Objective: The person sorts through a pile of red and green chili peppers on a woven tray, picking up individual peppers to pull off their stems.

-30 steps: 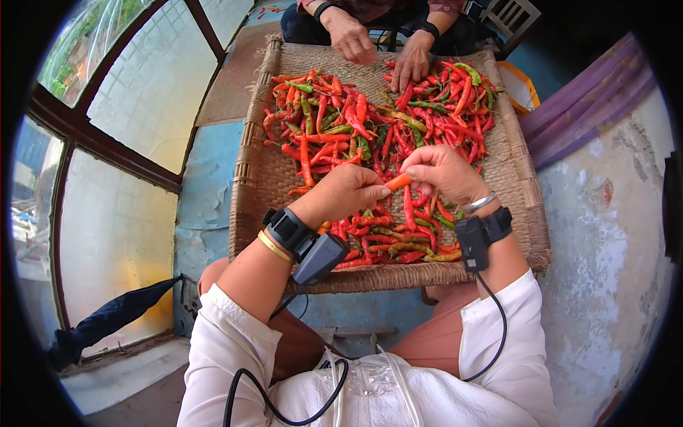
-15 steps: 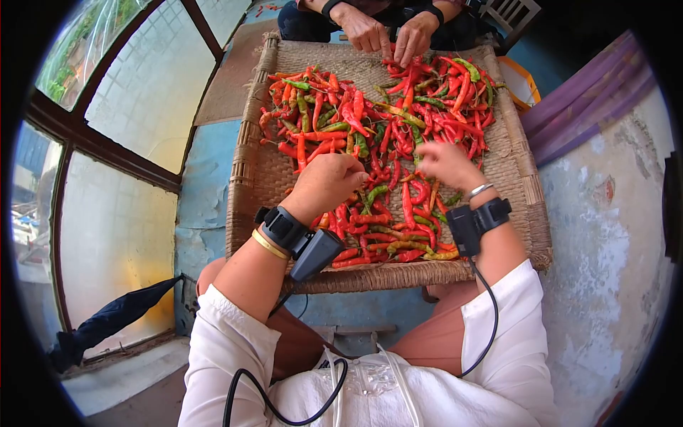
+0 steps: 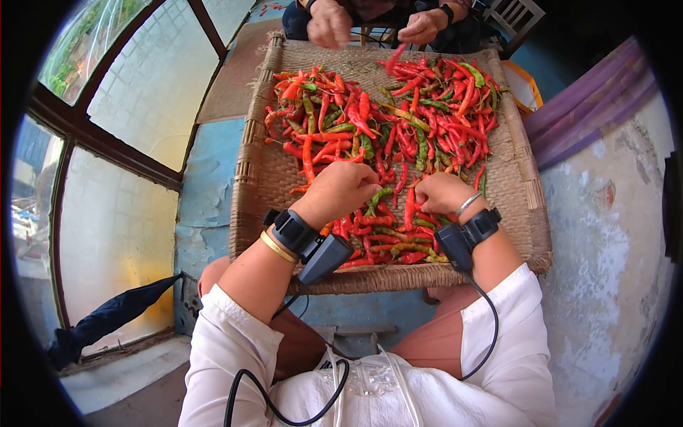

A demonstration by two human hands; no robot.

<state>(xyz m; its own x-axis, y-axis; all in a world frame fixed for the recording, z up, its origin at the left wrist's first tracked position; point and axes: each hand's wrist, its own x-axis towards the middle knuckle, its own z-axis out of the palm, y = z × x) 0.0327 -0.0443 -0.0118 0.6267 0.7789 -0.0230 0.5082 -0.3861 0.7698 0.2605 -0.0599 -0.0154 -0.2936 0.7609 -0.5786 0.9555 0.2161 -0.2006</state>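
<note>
Centrally, a red chilli is being shown on the woven tray, between the two hands, its long axis running near to far. Its far end is being approached most closely by the right hand, just to its right. That grip is being shown with fingers curled together; whether anything is being pinched cannot be told. The left hand is likewise being curled, beside a green chilli, its hold being hidden.
</note>
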